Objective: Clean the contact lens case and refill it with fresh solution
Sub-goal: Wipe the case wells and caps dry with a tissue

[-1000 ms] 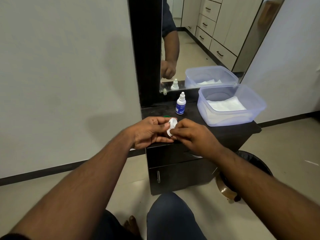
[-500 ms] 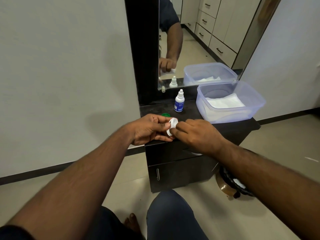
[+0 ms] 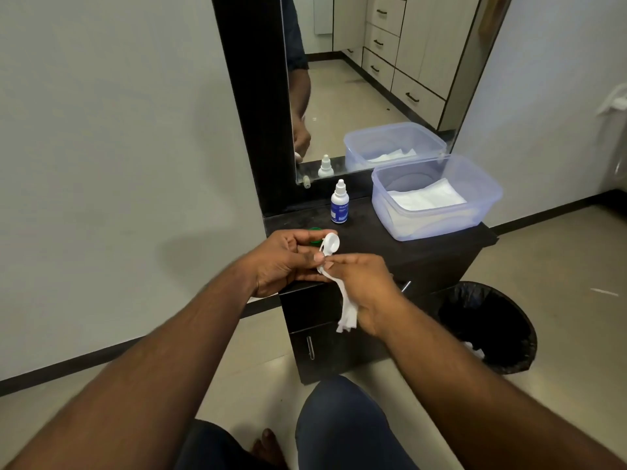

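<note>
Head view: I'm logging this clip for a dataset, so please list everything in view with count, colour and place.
contact lens case: one, white, held between both hands above the cabinet's front edge
tissue: one, white, hanging from the right hand
green cap: one, green, on the cabinet behind the left hand
solution bottle: one, white with blue label, upright on the cabinet by the mirror
plastic tub: one, clear bluish, on the cabinet's right side, white tissues inside
cabinet: one, black, against the wall
mirror: one, black-framed, behind the cabinet
bin: one, black-lined, on the floor right of the cabinet
hands: left hand and right hand, both gripping
</note>
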Demonstrator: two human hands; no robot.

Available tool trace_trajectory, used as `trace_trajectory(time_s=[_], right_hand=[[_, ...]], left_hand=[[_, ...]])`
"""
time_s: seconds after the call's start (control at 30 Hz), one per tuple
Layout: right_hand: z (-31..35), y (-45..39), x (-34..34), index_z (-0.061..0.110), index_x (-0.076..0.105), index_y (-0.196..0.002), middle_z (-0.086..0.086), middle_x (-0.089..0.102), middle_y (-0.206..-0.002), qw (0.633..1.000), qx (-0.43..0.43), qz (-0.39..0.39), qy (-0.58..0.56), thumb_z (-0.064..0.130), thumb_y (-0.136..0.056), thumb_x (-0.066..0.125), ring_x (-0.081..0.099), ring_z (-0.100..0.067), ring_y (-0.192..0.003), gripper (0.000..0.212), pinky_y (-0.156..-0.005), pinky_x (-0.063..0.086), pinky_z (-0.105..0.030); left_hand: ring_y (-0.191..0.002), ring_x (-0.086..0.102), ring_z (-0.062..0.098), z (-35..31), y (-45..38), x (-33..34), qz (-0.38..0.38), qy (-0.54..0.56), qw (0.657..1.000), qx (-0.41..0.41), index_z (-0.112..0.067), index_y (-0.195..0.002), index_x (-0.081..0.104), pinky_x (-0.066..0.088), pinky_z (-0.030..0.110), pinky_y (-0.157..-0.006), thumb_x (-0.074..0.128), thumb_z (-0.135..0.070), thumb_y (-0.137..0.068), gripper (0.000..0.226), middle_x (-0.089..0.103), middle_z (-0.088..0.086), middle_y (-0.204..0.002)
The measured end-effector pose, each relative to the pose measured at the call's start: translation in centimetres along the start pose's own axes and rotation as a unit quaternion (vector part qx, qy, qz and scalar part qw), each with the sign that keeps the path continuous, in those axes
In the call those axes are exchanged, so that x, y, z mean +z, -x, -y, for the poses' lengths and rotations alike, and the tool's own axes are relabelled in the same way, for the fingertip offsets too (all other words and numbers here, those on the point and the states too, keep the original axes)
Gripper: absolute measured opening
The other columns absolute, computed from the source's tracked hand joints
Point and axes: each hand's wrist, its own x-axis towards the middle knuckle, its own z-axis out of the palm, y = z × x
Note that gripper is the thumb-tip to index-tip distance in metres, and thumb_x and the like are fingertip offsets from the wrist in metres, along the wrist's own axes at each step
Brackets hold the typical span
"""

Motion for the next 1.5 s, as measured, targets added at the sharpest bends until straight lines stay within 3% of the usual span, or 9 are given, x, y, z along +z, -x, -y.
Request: trace_trajectory(time_s=[0.1,0.3,0.47,0.53,0.63,0.77,1.03,1.33,1.5], right_hand=[[0.5,0.3,0.1,0.012,0.065,-0.098,0.0,0.059,-0.076,0.986,0.112,0.011,-0.122,0.012,-0.093,0.055,0.046,-0.009,-0.058,0.011,-0.052,0.035,-0.024],[-1.9,0.1,-1.2,0.012,0.06,-0.12,0.001,0.064,-0.097,0.952,0.084,-0.05,-0.292,0.014,-0.095,0.048,0.05,-0.01,-0.078,0.027,-0.06,0.033,-0.026],[-1.0,-0.4,-4.3,0.018,0.069,-0.109,0.002,0.07,-0.111,0.978,-0.175,-0.116,-0.018,0.007,-0.088,0.063,0.065,-0.005,-0.094,0.024,-0.083,0.051,-0.019],[0.0,-0.6,-5.2,0.016,0.069,-0.112,0.01,0.067,-0.107,0.908,-0.34,-0.129,0.21,0.011,-0.088,0.064,0.062,0.002,-0.091,0.025,-0.081,0.046,-0.005],[1.2,-2.2,-6.1,0.009,0.07,-0.107,-0.001,0.071,-0.097,0.691,-0.555,-0.014,0.462,0.014,-0.088,0.054,0.063,-0.017,-0.082,0.026,-0.073,0.047,-0.021],[2.5,-3.7,-6.0,0.008,0.067,-0.109,-0.008,0.07,-0.096,0.44,-0.633,0.094,0.63,0.012,-0.082,0.064,0.057,-0.024,-0.071,0.028,-0.057,0.046,-0.03],[4.3,-4.1,-5.2,0.012,0.066,-0.108,-0.004,0.066,-0.093,0.226,-0.686,0.105,0.683,0.02,-0.078,0.074,0.051,-0.02,-0.072,0.032,-0.057,0.037,-0.031],[0.5,-2.0,-4.0,0.01,0.069,-0.1,-0.007,0.064,-0.084,0.411,-0.579,0.005,0.704,0.016,-0.081,0.054,0.054,-0.024,-0.067,0.025,-0.047,0.036,-0.028],[-1.0,-0.7,-2.7,0.021,0.068,-0.114,-0.006,0.067,-0.102,0.653,-0.418,-0.044,0.63,0.012,-0.083,0.064,0.06,-0.026,-0.085,0.033,-0.065,0.051,-0.034]], left_hand=[[-0.085,0.072,0.023,0.0,-0.4,-0.1,0.019,0.002,1.0,-0.011,-0.013,-0.124,0.062,0.059,0.036,-0.082,0.061,0.004,-0.081,0.046,0.075,0.014,-0.093],[-0.091,0.071,0.031,0.2,-0.9,-0.7,0.041,0.04,0.998,-0.031,-0.007,-0.125,0.06,0.059,0.037,-0.08,0.06,0.0,-0.079,0.046,0.071,0.022,-0.102],[-0.086,0.071,0.028,-0.3,-0.9,-0.8,0.054,0.039,0.996,-0.061,-0.008,-0.127,0.057,0.059,0.037,-0.081,0.055,-0.007,-0.084,0.043,0.07,0.02,-0.098],[-0.083,0.071,0.026,-0.6,-0.8,-0.7,0.055,0.038,0.995,-0.073,-0.005,-0.125,0.058,0.06,0.037,-0.079,0.055,-0.01,-0.085,0.041,0.07,0.02,-0.095],[-0.078,0.071,0.024,-0.8,-0.8,-0.7,0.062,0.033,0.994,-0.087,0.002,-0.114,0.061,0.06,0.037,-0.077,0.054,-0.015,-0.087,0.033,0.07,0.019,-0.089],[-0.072,0.07,0.021,-1.4,-0.9,-0.7,0.061,0.032,0.992,-0.109,0.003,-0.103,0.064,0.061,0.035,-0.072,0.055,-0.019,-0.085,0.03,0.068,0.018,-0.084],[-0.069,0.069,0.019,-1.0,-1.1,-1.1,0.062,0.036,0.992,-0.103,-0.004,-0.083,0.074,0.061,0.032,-0.071,0.058,-0.019,-0.083,0.021,0.068,0.014,-0.079],[-0.076,0.071,0.023,-1.2,-1.1,-1.1,0.059,0.014,0.991,-0.121,0.0,-0.089,0.074,0.061,0.035,-0.077,0.06,-0.015,-0.082,0.022,0.069,0.019,-0.086],[-0.084,0.072,0.026,-1.2,-0.9,-0.6,0.033,0.005,0.994,-0.099,0.0,-0.095,0.074,0.061,0.033,-0.075,0.064,-0.012,-0.079,0.022,0.072,0.019,-0.095]])
